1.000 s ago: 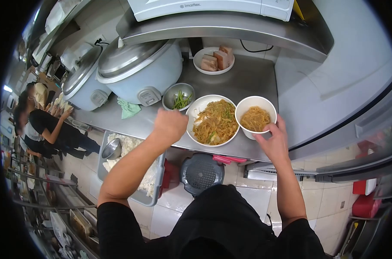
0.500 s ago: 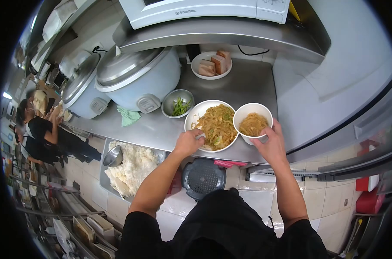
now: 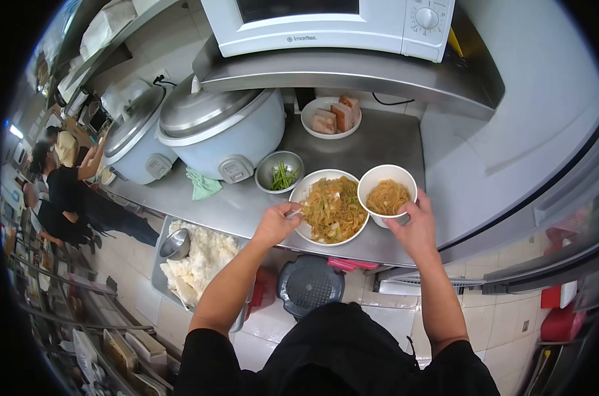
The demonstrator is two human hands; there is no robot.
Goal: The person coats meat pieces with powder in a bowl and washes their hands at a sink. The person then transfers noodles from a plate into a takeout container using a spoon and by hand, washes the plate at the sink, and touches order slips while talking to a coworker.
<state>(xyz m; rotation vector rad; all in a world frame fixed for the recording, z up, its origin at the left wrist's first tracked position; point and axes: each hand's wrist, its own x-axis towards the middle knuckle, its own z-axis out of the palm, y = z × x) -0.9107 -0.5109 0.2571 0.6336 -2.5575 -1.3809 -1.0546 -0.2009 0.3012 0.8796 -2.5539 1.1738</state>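
Pinching with the left hand (image 3: 277,224), at the centre of the frame: a slim pale object (image 3: 295,213), apparently a utensil, at the left rim of a white plate (image 3: 300,192). Not distinguishable against the food: its far end. Gripping with the right hand (image 3: 411,228), right of centre: a white cup (image 3: 383,173), with thumb at the near rim and fingers around the right side.

On the plate: a broad heap of brown noodles (image 3: 335,208). In the cup: a smaller noodle portion (image 3: 388,197), below the rim. Overlapping in this view: cup and right rim of plate. Impossible to tell: actual contact between the two, or support of the cup by the bench (image 3: 388,142).

Step in hand, as judged: working left-handed at the plated noodles while steadying the cup right-handed close alongside.

Requirements for the next move, as judged: a secure pinch on the slim object, a steady cup, and clearance over both rims for any strands lifted. Avoid squeezing the cup out of round. Avoid trailing strands onto the bench.

Adjacent items: just beyond the plate's upper left, a metal bowl (image 3: 264,174) of green stalks (image 3: 284,176); at upper centre, a white bowl (image 3: 330,135) of meat blocks (image 3: 343,117).
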